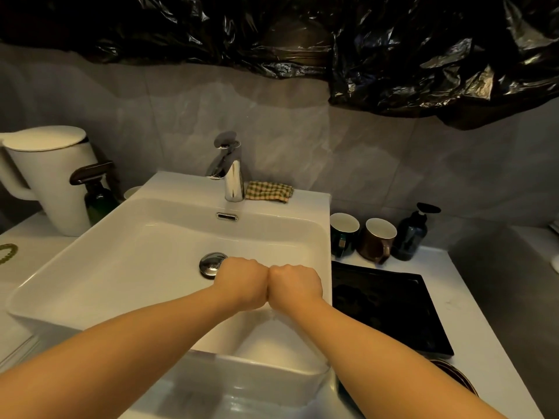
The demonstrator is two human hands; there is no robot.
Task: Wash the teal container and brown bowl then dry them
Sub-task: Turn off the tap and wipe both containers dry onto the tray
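Just right of the right forearm, what may be the brown bowl (453, 378) shows only a rim at the table edge. The left hand (242, 282) and right hand (295, 284) are balled into fists, knuckles touching, holding nothing, over the sink (90, 285). Farther right, past a black tray (393, 309), the teal container (343, 237) and a brown cup (378, 241) stand upright side by side. They look like glazed ceramic: stiff, breakable and slippery when wet, so best gripped round the body or handle.

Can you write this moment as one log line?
left hand: fist | right hand: fist | knuckles touching over sink | faucet: no stream seen
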